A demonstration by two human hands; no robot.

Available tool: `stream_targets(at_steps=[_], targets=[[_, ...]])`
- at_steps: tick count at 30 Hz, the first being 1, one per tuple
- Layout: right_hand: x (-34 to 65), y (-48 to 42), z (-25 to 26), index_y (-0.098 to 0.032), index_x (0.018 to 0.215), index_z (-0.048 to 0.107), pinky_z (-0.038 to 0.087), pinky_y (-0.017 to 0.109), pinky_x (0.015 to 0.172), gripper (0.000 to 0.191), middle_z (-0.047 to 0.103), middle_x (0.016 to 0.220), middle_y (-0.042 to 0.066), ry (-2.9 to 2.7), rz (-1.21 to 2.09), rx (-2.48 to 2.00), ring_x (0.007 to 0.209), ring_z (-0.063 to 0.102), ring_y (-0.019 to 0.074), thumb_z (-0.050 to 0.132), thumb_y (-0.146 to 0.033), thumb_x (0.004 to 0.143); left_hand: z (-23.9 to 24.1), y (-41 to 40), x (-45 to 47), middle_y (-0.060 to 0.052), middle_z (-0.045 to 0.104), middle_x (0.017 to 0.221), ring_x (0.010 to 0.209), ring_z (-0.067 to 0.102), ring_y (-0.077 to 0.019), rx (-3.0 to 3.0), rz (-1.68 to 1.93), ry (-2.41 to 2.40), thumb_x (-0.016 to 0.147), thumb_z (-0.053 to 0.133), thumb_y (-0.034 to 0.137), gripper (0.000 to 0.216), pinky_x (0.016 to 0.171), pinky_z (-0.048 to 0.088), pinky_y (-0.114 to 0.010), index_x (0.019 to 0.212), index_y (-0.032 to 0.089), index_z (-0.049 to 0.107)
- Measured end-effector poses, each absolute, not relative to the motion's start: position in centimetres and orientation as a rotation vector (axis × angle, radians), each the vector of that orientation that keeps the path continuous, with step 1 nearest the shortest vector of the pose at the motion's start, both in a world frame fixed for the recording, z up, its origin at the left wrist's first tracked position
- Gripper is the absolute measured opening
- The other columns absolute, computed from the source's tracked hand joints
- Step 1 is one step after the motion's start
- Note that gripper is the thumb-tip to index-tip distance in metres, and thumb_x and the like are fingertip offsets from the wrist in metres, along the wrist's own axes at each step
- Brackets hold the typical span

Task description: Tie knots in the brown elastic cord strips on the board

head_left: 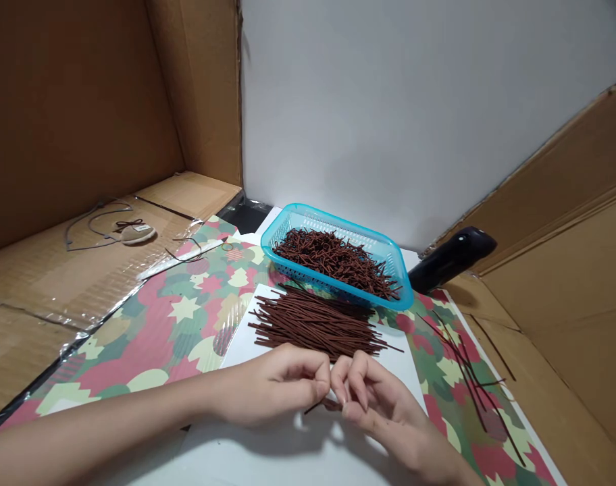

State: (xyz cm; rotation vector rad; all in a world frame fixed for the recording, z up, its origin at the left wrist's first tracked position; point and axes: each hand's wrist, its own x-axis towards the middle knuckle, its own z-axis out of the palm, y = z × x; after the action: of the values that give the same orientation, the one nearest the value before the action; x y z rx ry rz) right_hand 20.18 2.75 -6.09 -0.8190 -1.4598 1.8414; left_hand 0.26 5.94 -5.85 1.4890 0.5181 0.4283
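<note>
My left hand (282,388) and my right hand (376,405) meet over a white sheet (237,351), fingers curled and pinched together on one thin brown cord (315,406) whose end sticks out below the fingertips. Just beyond the hands lies a pile of straight brown cords (313,324). Behind that stands a turquoise plastic basket (288,229) filled with short brown cord pieces (338,260).
A patterned star-print mat (171,324) covers the table. Several loose long cords (465,368) lie to the right. A black handheld device (450,260) rests beside the basket. Cardboard walls stand left and right, with a small grey object and wire (130,233) on the left cardboard.
</note>
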Motion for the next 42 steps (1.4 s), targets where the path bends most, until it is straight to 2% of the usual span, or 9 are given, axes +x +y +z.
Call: stream_targets(at_steps=[8,15,17,20,22,28,33,37,42], targets=[[19.9,3.0,-7.1,-0.022,0.065,0.037,0.021,0.024,0.05,0.04,0.039,0.072,0.0,-1.255,2.087,-0.682,0.059,0.028,0.0126,0.068,-0.045,0.076,-6.3,6.1,0.5,0.004,0.041,0.054,0.054,0.034,-0.0108,1.134,0.377,0.429,0.065,0.044,0.017,0.007,0.051,0.026,-0.023,0.058,0.018,0.043],[19.8,3.2,-7.3,-0.022,0.064,0.035,0.02,0.022,0.048,0.044,0.038,0.07,-0.002,-1.095,2.192,-0.644,0.055,0.024,0.0105,0.073,-0.042,0.071,-6.2,5.9,0.3,0.004,0.04,0.058,0.056,0.037,-0.0113,1.265,0.392,0.392,0.07,0.046,0.018,0.009,0.055,0.032,-0.024,0.061,0.018,0.043],[19.8,3.2,-7.2,-0.022,0.067,0.035,0.02,0.022,0.048,0.043,0.041,0.072,-0.002,-1.056,2.129,-0.712,0.054,0.024,0.0099,0.074,-0.041,0.07,-6.1,5.7,0.2,0.001,0.047,0.069,0.065,0.041,-0.0131,1.47,0.573,0.458,0.069,0.054,0.02,0.009,0.061,0.036,-0.025,0.071,0.018,0.046],[19.5,3.2,-7.2,-0.022,0.069,0.034,0.02,0.023,0.05,0.043,0.044,0.076,-0.001,-1.063,2.029,-0.812,0.055,0.025,0.0107,0.073,-0.041,0.071,-6.3,5.5,0.3,-0.003,0.054,0.083,0.072,0.046,-0.0157,1.706,0.853,0.475,0.061,0.068,0.024,0.035,0.068,0.04,-0.027,0.089,0.019,0.05],[19.4,3.1,-7.3,-0.023,0.069,0.034,0.021,0.023,0.051,0.042,0.044,0.076,-0.002,-1.075,2.001,-0.844,0.055,0.025,0.0109,0.072,-0.042,0.073,-6.7,5.5,0.4,-0.005,0.057,0.084,0.072,0.049,-0.0161,1.798,0.941,0.48,0.061,0.071,0.026,0.037,0.068,0.043,-0.027,0.092,0.019,0.052],[19.0,2.9,-7.1,-0.022,0.07,0.035,0.028,0.023,0.057,0.041,0.043,0.075,-0.002,-1.075,1.969,-0.846,0.066,0.038,0.0131,0.072,-0.039,0.074,-7.1,5.3,0.9,-0.005,0.061,0.073,0.064,0.055,-0.0124,1.868,0.973,0.586,0.073,0.06,0.014,0.008,0.061,0.046,-0.022,0.08,0.016,0.058],[18.8,2.7,-7.0,-0.022,0.07,0.035,0.026,0.022,0.054,0.041,0.045,0.074,-0.001,-1.056,2.018,-0.832,0.07,0.041,0.0139,0.072,-0.039,0.074,-6.9,5.2,0.8,-0.002,0.058,0.066,0.057,0.05,-0.0106,1.805,0.93,0.578,0.065,0.058,0.008,0.011,0.056,0.044,-0.02,0.071,0.016,0.055],[19.1,2.6,-7.4,-0.022,0.069,0.035,0.02,0.021,0.05,0.042,0.04,0.068,-0.004,-1.022,2.101,-0.811,0.056,0.028,0.0098,0.073,-0.04,0.073,-6.8,5.2,0.7,0.0,0.056,0.065,0.058,0.049,-0.0099,1.726,0.878,0.551,0.059,0.058,0.004,0.016,0.057,0.044,-0.02,0.068,0.016,0.053],[19.2,2.9,-7.3,-0.022,0.069,0.037,0.031,0.024,0.058,0.043,0.045,0.072,-0.002,-1.04,2.053,-0.842,0.06,0.037,0.0124,0.075,-0.043,0.068,-6.5,5.3,0.7,0.0,0.058,0.069,0.062,0.051,-0.0103,1.626,0.827,0.587,0.064,0.059,0.006,0.012,0.061,0.045,-0.021,0.071,0.015,0.055]])
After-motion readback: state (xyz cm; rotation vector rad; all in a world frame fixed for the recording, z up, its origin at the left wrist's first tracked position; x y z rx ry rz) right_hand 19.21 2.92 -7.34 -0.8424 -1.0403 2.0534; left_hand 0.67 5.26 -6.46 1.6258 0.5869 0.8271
